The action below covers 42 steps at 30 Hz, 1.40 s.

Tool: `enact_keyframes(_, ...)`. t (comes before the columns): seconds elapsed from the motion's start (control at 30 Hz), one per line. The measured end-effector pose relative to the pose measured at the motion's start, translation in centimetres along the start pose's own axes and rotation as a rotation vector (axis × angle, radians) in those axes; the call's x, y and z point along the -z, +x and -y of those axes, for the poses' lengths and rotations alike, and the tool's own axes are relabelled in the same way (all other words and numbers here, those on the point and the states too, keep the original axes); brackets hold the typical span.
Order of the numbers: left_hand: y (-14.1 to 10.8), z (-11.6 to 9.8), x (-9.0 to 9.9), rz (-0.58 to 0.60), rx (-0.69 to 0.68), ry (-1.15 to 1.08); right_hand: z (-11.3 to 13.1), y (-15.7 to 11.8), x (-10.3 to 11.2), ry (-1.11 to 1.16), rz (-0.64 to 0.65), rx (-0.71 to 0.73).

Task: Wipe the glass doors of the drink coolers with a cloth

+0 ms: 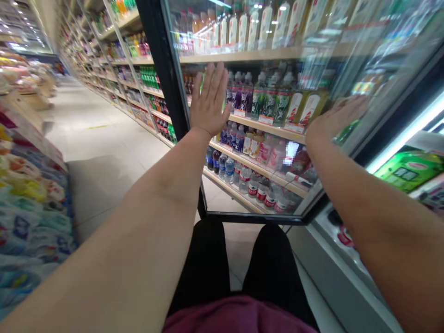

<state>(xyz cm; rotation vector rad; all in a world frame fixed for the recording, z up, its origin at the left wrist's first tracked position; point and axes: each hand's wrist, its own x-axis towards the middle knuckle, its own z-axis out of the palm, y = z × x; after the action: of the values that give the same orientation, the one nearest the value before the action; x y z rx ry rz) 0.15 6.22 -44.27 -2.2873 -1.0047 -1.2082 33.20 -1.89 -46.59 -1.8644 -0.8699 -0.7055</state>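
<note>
A glass cooler door with a black frame (255, 218) stands swung out in front of me. My left hand (210, 101) is raised against the left part of the pane, fingers straight and palm toward the glass. Whether the whole palm touches cannot be told. On the right side of the pane, near the hinge-side frame, my right hand (336, 118) is stretched flat, its fingers pointing up and right and a little blurred. Neither hand holds anything. Through the glass show purple-labelled bottles (247, 92), green-labelled bottles (282, 99) and clear water bottles (229, 169) on shelves.
Inside the lit cooler at right lies a green package (411, 169). Long drink shelves (152, 99) run away on the left. Stacked colourful bags (31, 217) stand at far left, beside a pale tiled floor (104, 148). My black-clad legs (208, 259) are below the door.
</note>
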Motion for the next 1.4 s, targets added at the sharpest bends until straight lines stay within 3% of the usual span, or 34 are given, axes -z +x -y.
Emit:
enact_keyframes(0.1,-0.1,-0.2,0.4,0.015,0.017,0.008,-0.1,-1.8,0.1,0.04,-0.043,-0.052)
enact_keyframes(0.23,-0.2,-0.3,0.6,0.018,0.019,-0.02,1.9,-0.2,0.6,0.139,-0.026,-0.129)
enact_keyframes(0.33,-0.2,-0.1,0.4,0.002,-0.001,-0.061,2.8,0.5,1.0,0.159,-0.018,0.028)
enact_keyframes(0.47,-0.1,0.2,0.0,-0.037,-0.038,-0.084,2.3,-2.7,1.4,0.087,0.035,0.243)
enact_keyframes(0.57,-0.1,0.3,-0.1,-0.026,-0.03,-0.05,2.9,-4.1,1.7,0.08,0.022,0.231)
enact_keyframes(0.73,-0.1,0.1,0.1,-0.026,-0.021,-0.043,5.6,-2.3,2.3,0.047,-0.049,0.16)
enact_keyframes(0.9,-0.2,-0.4,0.5,0.009,0.024,0.04,5.6,-3.4,2.6,0.069,0.019,0.299)
enact_keyframes(1.1,-0.2,-0.4,0.5,0.02,0.024,0.105,5.8,-4.2,2.8,0.127,0.08,0.278)
enact_keyframes(1.27,-0.3,-0.3,0.4,0.009,0.025,0.015,5.9,-5.2,3.1,0.18,0.155,0.336)
enact_keyframes(1.4,-0.4,-0.5,0.6,0.004,0.01,-0.002,7.2,-4.2,3.1,0.126,0.14,0.307)
